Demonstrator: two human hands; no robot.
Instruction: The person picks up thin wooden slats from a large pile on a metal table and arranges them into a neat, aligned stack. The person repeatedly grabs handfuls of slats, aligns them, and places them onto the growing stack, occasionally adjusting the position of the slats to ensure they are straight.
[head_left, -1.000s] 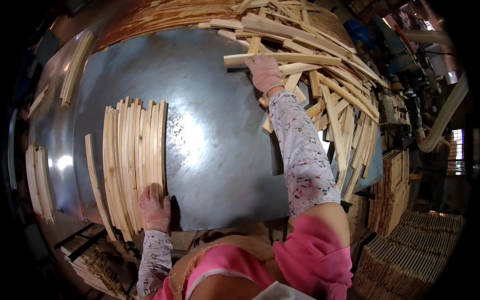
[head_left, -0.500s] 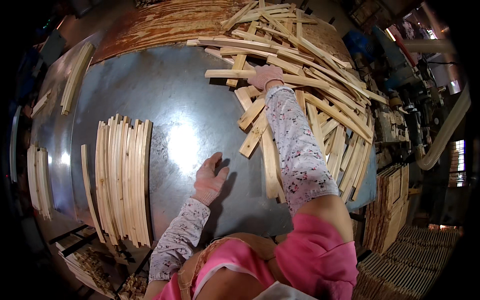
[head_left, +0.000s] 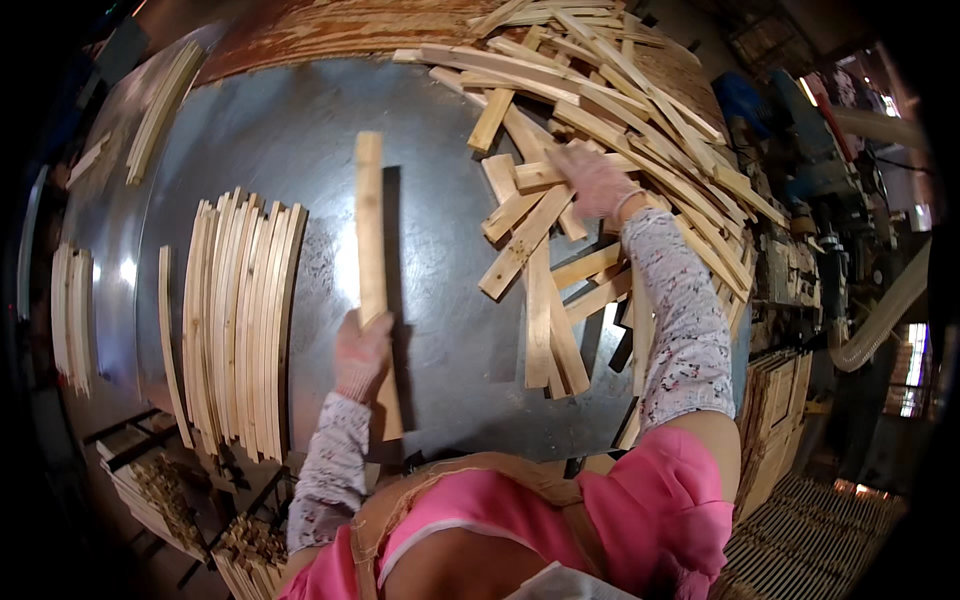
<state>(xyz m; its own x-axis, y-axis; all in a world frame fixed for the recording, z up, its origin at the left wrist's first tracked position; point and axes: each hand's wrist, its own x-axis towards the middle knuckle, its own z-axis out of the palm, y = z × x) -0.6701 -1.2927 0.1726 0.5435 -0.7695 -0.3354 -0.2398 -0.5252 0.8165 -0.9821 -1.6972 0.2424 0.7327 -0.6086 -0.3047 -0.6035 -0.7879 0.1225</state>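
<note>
My left hand (head_left: 361, 355) is closed around the lower part of a pale wooden strip (head_left: 370, 230), which points away from me over the grey metal tabletop (head_left: 460, 370). A dark shadow runs along the strip's right side. My right hand (head_left: 597, 185), in a pinkish glove and smeared by motion, is over the loose heap of wooden strips (head_left: 660, 130). Beneath it lies a strip with its left end (head_left: 537, 178) showing; whether the fingers grip it I cannot tell. Left of my left hand, a row of strips (head_left: 240, 320) lies side by side.
A single strip (head_left: 172, 340) lies left of the row. More strips stand in a small bundle (head_left: 72, 320) and a long group (head_left: 160, 110) at the far left. Machinery (head_left: 815, 240) with a hose is at the right. Stacked wood panels (head_left: 770, 420) stand at the lower right.
A strip has come from the heap into my left hand, which was open and has moved left and slightly down. My right hand has shifted right and a little down over the heap.
</note>
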